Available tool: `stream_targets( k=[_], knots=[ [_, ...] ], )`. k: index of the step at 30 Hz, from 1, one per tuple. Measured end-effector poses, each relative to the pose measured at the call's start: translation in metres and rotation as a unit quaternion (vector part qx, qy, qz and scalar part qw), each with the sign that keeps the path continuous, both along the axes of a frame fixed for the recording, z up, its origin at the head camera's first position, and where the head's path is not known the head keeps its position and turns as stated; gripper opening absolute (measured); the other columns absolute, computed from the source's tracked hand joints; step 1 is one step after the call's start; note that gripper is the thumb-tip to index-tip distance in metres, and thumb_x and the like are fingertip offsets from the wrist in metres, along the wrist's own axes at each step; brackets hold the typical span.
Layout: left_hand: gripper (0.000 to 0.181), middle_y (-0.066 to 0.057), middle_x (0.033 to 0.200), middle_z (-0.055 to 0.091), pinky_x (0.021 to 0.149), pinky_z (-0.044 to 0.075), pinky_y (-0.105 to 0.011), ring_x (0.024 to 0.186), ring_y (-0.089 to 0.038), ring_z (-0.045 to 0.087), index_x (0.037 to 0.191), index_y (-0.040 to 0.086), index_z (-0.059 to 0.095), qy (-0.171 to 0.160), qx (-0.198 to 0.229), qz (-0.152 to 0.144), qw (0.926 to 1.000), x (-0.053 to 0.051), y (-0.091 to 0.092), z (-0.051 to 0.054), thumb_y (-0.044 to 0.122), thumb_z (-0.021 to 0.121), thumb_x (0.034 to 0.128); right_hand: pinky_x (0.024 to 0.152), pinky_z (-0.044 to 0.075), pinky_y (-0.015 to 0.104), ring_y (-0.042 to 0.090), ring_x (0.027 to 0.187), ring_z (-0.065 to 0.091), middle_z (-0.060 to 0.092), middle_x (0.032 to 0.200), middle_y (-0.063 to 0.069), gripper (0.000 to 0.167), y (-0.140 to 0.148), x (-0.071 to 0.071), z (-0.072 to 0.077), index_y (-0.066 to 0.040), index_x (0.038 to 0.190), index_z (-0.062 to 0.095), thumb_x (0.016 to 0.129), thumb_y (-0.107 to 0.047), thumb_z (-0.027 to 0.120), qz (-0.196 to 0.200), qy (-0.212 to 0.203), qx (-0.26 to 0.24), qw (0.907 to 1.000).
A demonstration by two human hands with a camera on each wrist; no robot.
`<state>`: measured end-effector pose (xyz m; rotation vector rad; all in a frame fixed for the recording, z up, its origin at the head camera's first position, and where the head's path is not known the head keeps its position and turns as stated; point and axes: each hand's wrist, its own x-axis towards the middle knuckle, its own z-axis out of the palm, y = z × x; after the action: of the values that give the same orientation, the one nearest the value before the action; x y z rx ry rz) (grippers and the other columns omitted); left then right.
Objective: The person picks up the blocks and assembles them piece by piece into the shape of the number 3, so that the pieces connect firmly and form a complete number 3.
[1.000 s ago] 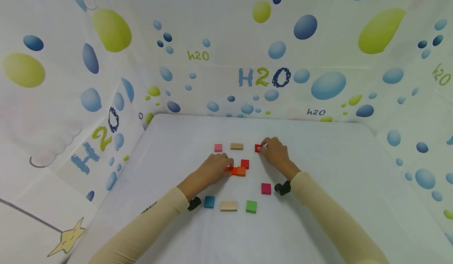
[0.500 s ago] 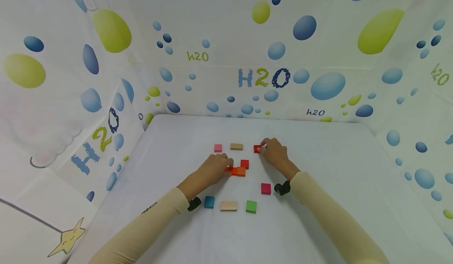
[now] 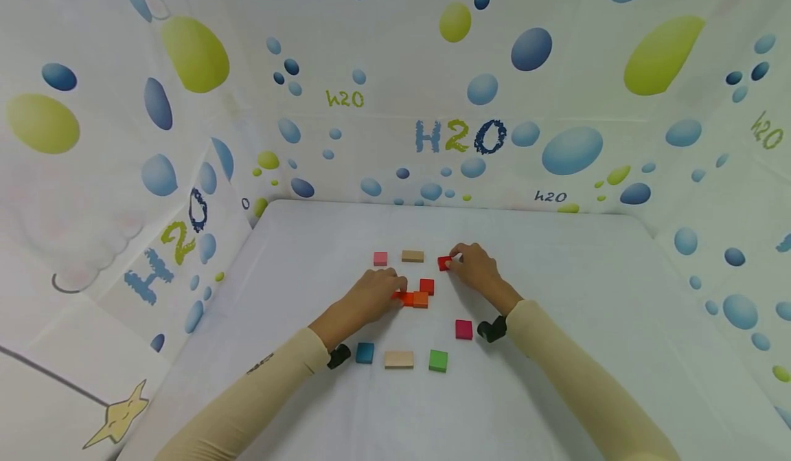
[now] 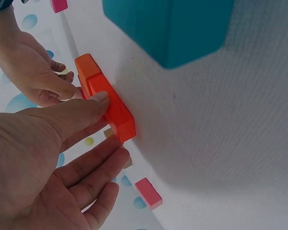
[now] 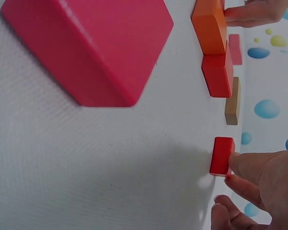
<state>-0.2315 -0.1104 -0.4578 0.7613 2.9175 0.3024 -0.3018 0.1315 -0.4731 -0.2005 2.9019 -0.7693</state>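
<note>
One vermilion block end; left-wrist only

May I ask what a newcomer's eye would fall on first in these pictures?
Probably the left hand, holding the red-orange end of a block row near the middle, and the right hand, pinching a separate red block farther right on the white tabletop. Next, perhaps, the big H2O lettering on the spotted backdrop behind.

a pale backdrop behind and beside the white table bears blue and green drops, h2o lettering and a star.
</note>
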Motion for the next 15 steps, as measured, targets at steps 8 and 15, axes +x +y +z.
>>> stream_targets(
  k=[8, 15],
  knots=[
    [0.029, -0.006, 0.111, 0.07, 0.1, 0.052, -0.043, 0.102, -0.022, 0.062, 0.121, 0.015, 0.074, -0.001, -0.006, 0.004, 1.0, -0.001, 0.0, -0.002, 0.025, 0.081, 0.095, 0.098, 0.054, 0.055, 0.033, 0.118, 0.061, 0.064, 0.126, 0.018, 0.033, -0.005, 0.0, -0.001, -0.009, 0.132, 0.066, 0.103, -0.024, 0.067, 0.01, -0.008, -0.004, 0.9999],
    [0.028, -0.007, 0.111, 0.071, 0.1, 0.053, -0.044, 0.101, -0.023, 0.064, 0.12, 0.015, 0.074, 0.001, 0.0, 0.001, 1.0, -0.001, 0.0, -0.001, 0.025, 0.081, 0.0948, 0.094, 0.056, 0.049, 0.032, 0.114, 0.061, 0.064, 0.125, 0.018, 0.031, -0.011, 0.002, 0.001, -0.009, 0.131, 0.068, 0.103, -0.022, 0.067, 0.028, -0.018, -0.018, 0.9993]
  ],
)
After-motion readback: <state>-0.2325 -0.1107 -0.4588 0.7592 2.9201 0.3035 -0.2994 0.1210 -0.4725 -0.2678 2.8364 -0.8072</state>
